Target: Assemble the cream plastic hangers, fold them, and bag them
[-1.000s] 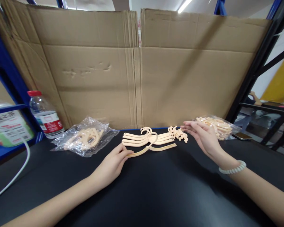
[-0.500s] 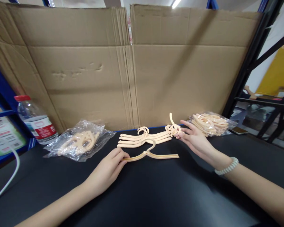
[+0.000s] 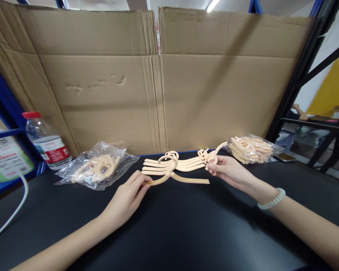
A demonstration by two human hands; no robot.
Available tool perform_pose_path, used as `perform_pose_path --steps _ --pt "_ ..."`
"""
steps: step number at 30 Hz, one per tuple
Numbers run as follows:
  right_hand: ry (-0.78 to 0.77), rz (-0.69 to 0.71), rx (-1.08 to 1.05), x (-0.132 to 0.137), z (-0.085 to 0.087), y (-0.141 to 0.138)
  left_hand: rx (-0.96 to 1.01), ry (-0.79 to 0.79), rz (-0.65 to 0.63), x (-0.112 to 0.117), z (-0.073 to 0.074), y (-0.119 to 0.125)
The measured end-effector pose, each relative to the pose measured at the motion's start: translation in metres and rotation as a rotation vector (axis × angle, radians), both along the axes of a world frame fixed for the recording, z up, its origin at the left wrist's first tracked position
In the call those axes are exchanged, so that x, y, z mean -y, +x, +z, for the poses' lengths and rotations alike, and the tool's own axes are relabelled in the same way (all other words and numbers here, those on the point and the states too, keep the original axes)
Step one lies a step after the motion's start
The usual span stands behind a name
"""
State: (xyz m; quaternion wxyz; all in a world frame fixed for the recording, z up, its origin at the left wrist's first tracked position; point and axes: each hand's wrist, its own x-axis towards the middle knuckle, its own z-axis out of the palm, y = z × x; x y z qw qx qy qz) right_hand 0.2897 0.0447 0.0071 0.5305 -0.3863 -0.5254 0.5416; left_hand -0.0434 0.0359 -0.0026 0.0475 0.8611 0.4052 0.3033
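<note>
My left hand [image 3: 127,199] is closed on the left arm of a cream plastic clothes hanger [image 3: 190,179]. This hanger lies nearest me, its hook curling up and to the left. Just behind it several matching hangers [image 3: 155,168] lie in a row with their hooks away from me. My right hand [image 3: 233,171] pinches a small cream plastic piece [image 3: 214,155] with a curved tail pointing up and right. That piece is in front of a small heap of similar pieces [image 3: 202,153] by the right ends of the hangers. My fingertips hide part of it.
A clear plastic bag [image 3: 98,169] with cream parts lies at left, and another full bag [image 3: 251,148] at right beside a phone [image 3: 284,157]. A red-capped bottle [image 3: 49,145] and a white cable [image 3: 24,192] stand left. Cardboard [image 3: 110,94] closes off the back of the black table [image 3: 169,233].
My right hand has closed its fingers on the small piece and tipped its tail to the right. The hook of the hanger in my left hand has swung from right to left.
</note>
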Motion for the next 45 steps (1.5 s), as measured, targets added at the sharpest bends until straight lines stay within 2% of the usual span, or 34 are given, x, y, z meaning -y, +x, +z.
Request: perform_pose_path --steps 3,6,10,14,19,23,27,45 --pt "-0.045 0.041 -0.009 0.0012 0.0006 -0.0003 0.023 0.023 0.022 0.0012 0.0007 -0.0003" --pt "-0.072 0.015 -0.002 0.0014 0.0009 0.0005 0.031 0.037 0.024 0.0018 0.0004 -0.0006" --pt "-0.022 0.000 0.008 0.0017 0.0023 0.0014 0.039 0.051 0.040 0.0003 -0.0019 -0.0020" --pt "-0.047 0.070 0.018 0.0030 0.0043 0.0029 0.049 0.064 0.045 -0.0007 -0.0027 -0.0023" --pt "-0.149 0.205 0.002 0.0040 0.0041 0.0062 0.046 0.065 0.020 -0.0008 -0.0025 -0.0012" --pt "-0.263 0.262 -0.038 0.0027 0.0016 0.0079 0.049 0.048 -0.006 -0.0009 -0.0038 -0.0016" --pt "-0.311 0.262 -0.054 0.0013 -0.0007 0.0083 0.053 0.038 -0.026 -0.0010 -0.0042 -0.0016" --pt "-0.301 0.273 -0.038 0.0028 -0.0007 0.0059 0.050 0.059 -0.020 0.0003 -0.0037 -0.0010"
